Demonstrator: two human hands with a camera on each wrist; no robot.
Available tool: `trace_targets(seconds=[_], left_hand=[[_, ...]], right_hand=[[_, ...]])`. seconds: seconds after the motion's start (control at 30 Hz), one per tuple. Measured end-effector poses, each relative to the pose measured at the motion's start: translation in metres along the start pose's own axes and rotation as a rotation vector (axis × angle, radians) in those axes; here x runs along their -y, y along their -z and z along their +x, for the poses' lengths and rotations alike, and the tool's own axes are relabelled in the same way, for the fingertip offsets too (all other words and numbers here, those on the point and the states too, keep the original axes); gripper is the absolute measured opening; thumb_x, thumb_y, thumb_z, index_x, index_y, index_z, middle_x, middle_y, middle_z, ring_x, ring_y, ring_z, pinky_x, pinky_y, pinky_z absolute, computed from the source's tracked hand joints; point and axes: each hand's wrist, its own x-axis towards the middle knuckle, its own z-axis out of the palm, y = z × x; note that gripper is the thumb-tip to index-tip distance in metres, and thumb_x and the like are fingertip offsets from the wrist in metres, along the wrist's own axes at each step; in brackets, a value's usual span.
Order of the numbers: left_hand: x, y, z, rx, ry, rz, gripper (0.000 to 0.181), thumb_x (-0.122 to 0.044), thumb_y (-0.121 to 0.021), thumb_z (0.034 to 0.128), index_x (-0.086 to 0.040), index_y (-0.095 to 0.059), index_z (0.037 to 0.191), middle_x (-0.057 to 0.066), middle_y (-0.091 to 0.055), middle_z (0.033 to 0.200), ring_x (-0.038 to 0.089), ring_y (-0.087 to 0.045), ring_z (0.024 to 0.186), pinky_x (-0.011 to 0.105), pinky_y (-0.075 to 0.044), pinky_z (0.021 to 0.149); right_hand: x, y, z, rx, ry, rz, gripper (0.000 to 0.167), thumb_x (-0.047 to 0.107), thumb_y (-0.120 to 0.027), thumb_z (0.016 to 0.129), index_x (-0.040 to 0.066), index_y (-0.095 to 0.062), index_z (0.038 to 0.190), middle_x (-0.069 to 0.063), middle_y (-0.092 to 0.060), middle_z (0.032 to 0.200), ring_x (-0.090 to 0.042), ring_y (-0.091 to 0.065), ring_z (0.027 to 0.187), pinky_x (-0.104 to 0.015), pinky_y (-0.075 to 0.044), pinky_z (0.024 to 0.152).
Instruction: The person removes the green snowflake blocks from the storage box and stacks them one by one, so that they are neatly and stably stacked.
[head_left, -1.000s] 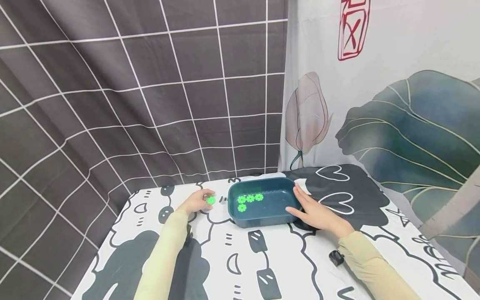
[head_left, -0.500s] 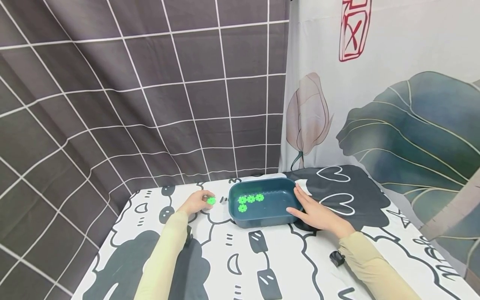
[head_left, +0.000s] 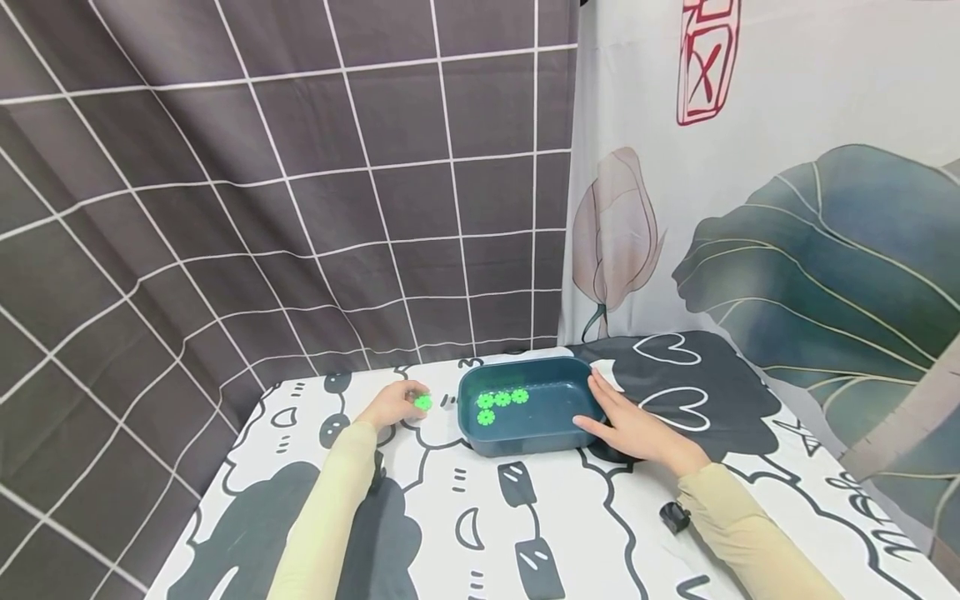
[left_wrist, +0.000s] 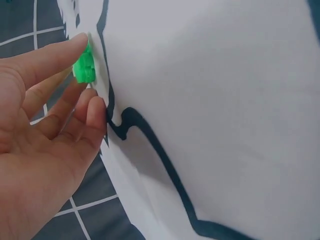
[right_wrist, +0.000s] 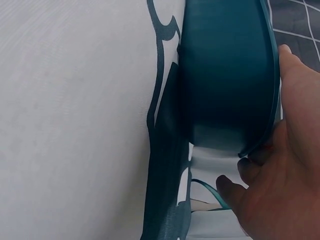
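At the left of the bin, my left hand [head_left: 390, 404] pinches a bright green flower-shaped plastic piece [head_left: 423, 402]. The left wrist view shows the piece [left_wrist: 85, 68] edge-on, with the thumb on one side and fingertips behind it. A dark teal rectangular bin [head_left: 536, 444] stands on the cloth. Inside its left part lie several matching green pieces [head_left: 502, 399], apart from the held one. My right hand [head_left: 636, 423] rests against the bin's right end, thumb and fingers spread and fairly straight. From the right wrist, the hand [right_wrist: 295, 140] touches the bin's rim [right_wrist: 275, 75].
A white cloth [head_left: 420, 533] with black cartoon drawings covers the table. Behind it hangs a dark grey curtain [head_left: 337, 208] with white grid lines. On the right is a pale curtain [head_left: 645, 92] with floral prints.
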Motion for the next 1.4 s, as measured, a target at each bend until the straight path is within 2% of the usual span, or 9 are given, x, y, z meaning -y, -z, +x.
trace_targets(seconds=[0.1, 0.23, 0.37, 0.67, 0.87, 1.03, 1.2, 1.4], left_hand=[[0.001, 0.001, 0.001, 0.005, 0.001, -0.005, 0.051, -0.011, -0.078, 0.0779, -0.003, -0.066, 0.126, 0.017, -0.066, 0.123, 0.036, -0.06, 0.113, 0.056, -0.045, 0.102], [0.003, 0.003, 0.005, 0.001, -0.027, -0.002, 0.052, -0.012, -0.077, 0.0775, -0.002, -0.065, 0.127, 0.019, -0.065, 0.125, 0.036, -0.06, 0.114, 0.056, -0.045, 0.102], [-0.004, 0.01, 0.007, -0.022, -0.058, -0.008, 0.051, -0.017, -0.076, 0.0819, -0.002, -0.064, 0.129, 0.018, -0.065, 0.127, 0.037, -0.059, 0.117, 0.055, -0.045, 0.102], [-0.044, 0.03, 0.013, -0.076, -0.128, -0.082, 0.059, -0.029, -0.077, 0.0875, -0.004, -0.058, 0.138, 0.016, -0.057, 0.141, 0.04, -0.049, 0.133, 0.053, -0.041, 0.109], [-0.073, 0.044, 0.015, -0.069, -0.162, -0.128, 0.062, -0.026, -0.077, 0.0884, -0.003, -0.054, 0.141, 0.018, -0.054, 0.144, 0.038, -0.049, 0.134, 0.05, -0.04, 0.11], [-0.095, 0.054, 0.015, -0.076, -0.187, -0.132, 0.064, -0.025, -0.079, 0.0876, -0.003, -0.054, 0.142, 0.016, -0.054, 0.145, 0.034, -0.051, 0.134, 0.045, -0.045, 0.107], [-0.113, 0.053, 0.018, -0.07, -0.236, -0.098, 0.063, -0.023, -0.079, 0.0873, -0.002, -0.054, 0.141, 0.014, -0.056, 0.144, 0.032, -0.052, 0.133, 0.042, -0.043, 0.11], [-0.132, 0.041, 0.025, -0.023, -0.29, -0.011, 0.059, -0.019, -0.078, 0.0871, -0.001, -0.057, 0.139, 0.017, -0.058, 0.141, 0.033, -0.054, 0.131, 0.043, -0.042, 0.11]], right_hand=[[-0.001, 0.0, 0.0, 0.002, 0.001, -0.002, 0.091, 0.058, -0.049, 0.1, -0.005, -0.017, 0.157, -0.021, -0.005, 0.167, -0.042, -0.013, 0.15, -0.061, -0.024, 0.116], [-0.002, -0.001, 0.001, -0.003, 0.004, 0.005, 0.091, 0.058, -0.049, 0.1, -0.005, -0.017, 0.157, -0.021, -0.006, 0.167, -0.042, -0.014, 0.15, -0.062, -0.024, 0.115], [-0.003, -0.002, 0.001, -0.005, 0.0, 0.006, 0.092, 0.059, -0.05, 0.1, -0.005, -0.017, 0.157, -0.021, -0.006, 0.167, -0.042, -0.014, 0.15, -0.062, -0.024, 0.115], [-0.003, -0.004, -0.001, -0.01, -0.008, 0.025, 0.093, 0.059, -0.051, 0.099, -0.005, -0.017, 0.157, -0.021, -0.006, 0.167, -0.043, -0.013, 0.15, -0.063, -0.024, 0.115], [0.0, -0.006, -0.003, -0.003, -0.013, 0.031, 0.096, 0.061, -0.052, 0.098, -0.005, -0.017, 0.157, -0.022, -0.006, 0.167, -0.043, -0.013, 0.15, -0.063, -0.023, 0.115], [0.0, -0.006, -0.003, -0.008, -0.015, 0.03, 0.096, 0.062, -0.052, 0.097, -0.005, -0.018, 0.157, -0.022, -0.007, 0.166, -0.043, -0.013, 0.15, -0.063, -0.022, 0.116], [0.001, -0.004, -0.003, -0.026, -0.012, 0.021, 0.095, 0.06, -0.053, 0.098, -0.006, -0.019, 0.156, -0.022, -0.009, 0.166, -0.044, -0.014, 0.15, -0.063, -0.023, 0.115], [0.003, -0.002, -0.001, -0.03, -0.008, 0.005, 0.094, 0.06, -0.053, 0.097, -0.006, -0.021, 0.156, -0.022, -0.011, 0.166, -0.043, -0.016, 0.149, -0.062, -0.025, 0.115]])
